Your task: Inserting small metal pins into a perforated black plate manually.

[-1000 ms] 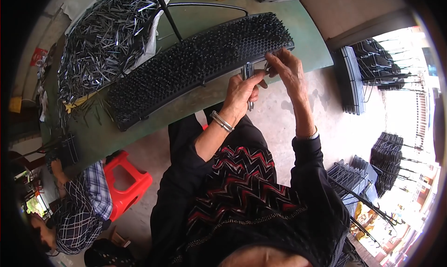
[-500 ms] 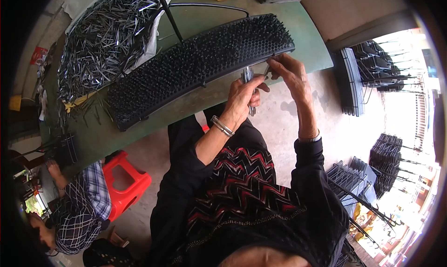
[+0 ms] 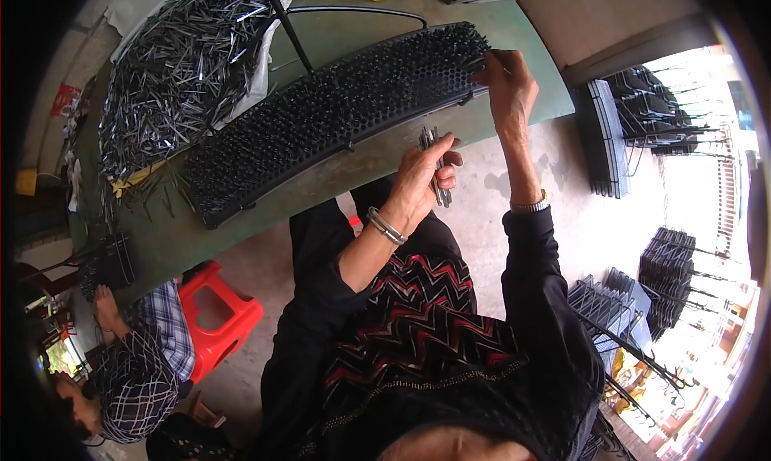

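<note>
Black plastic, by its look, makes up the long, gently curved honeycomb panel (image 3: 426,83) that lies aslant on the green worktop (image 3: 185,244), its holes densely filled with short dark upright strips except for a barer patch toward the right. Just off the near edge, the left hand (image 3: 418,176) has its grip closed around a small bundle of thin, shiny grey strips (image 3: 444,193), whose ends stick out above and below the fist. The right hand (image 3: 511,87) is over the panel's right end, fingertips drawn together among the bristles; I cannot tell whether its grip has a strip in it. Behind the panel's left half, a large heap of loose dark glossy strips (image 3: 185,75) spreads over white sheeting (image 3: 261,71). Beside the worktop, at lower left, a co-worker in a checked top (image 3: 140,389) is next to a red plastic stool (image 3: 213,320). Stacked black wire racks (image 3: 671,276) stand at far right.
</note>
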`<action>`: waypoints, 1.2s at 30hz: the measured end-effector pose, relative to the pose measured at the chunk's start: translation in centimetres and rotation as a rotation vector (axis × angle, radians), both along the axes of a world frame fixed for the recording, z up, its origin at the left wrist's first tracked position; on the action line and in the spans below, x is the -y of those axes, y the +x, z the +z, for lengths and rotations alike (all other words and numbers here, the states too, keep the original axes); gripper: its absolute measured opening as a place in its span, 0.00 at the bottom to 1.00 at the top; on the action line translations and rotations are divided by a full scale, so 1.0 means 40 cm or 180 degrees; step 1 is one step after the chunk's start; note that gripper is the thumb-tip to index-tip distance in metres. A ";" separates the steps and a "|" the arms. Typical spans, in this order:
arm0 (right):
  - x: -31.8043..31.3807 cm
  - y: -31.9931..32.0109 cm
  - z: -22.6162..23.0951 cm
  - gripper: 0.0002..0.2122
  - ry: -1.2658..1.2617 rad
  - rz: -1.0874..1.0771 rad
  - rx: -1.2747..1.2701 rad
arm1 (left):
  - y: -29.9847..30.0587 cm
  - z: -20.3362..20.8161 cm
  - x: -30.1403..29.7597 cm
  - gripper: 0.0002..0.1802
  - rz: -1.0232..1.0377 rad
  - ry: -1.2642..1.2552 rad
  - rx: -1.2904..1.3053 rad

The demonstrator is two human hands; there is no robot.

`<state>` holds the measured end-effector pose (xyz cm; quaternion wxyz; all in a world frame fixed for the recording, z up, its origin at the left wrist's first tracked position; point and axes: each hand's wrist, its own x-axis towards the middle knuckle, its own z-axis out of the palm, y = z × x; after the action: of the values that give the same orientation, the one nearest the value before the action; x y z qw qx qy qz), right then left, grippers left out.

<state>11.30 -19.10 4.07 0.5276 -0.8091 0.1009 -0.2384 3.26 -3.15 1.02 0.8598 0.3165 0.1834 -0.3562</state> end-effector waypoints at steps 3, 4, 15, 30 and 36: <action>-0.017 0.029 -0.018 0.09 0.0012 -0.0107 -0.0044 | -0.001 0.003 0.003 0.11 0.0100 -0.0192 -0.0077; -0.021 0.032 -0.022 0.09 0.0013 -0.0098 -0.0046 | -0.001 0.003 0.001 0.11 0.0083 -0.0227 -0.0075; -0.005 0.035 -0.026 0.09 -0.0775 0.0111 -0.0031 | -0.005 0.000 0.007 0.12 0.0004 -0.0367 -0.0141; 0.027 0.050 0.004 0.06 -0.1149 0.0724 -0.0225 | -0.012 -0.003 0.002 0.12 0.0047 -0.0377 -0.0107; 0.028 0.047 -0.002 0.06 -0.1037 0.0672 -0.0242 | -0.014 -0.003 0.003 0.12 0.0035 -0.0407 -0.0118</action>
<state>13.17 -20.23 3.99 0.4075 -0.8983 -0.0046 -0.1642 2.71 -3.25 0.90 0.8767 0.2533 0.1780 -0.3682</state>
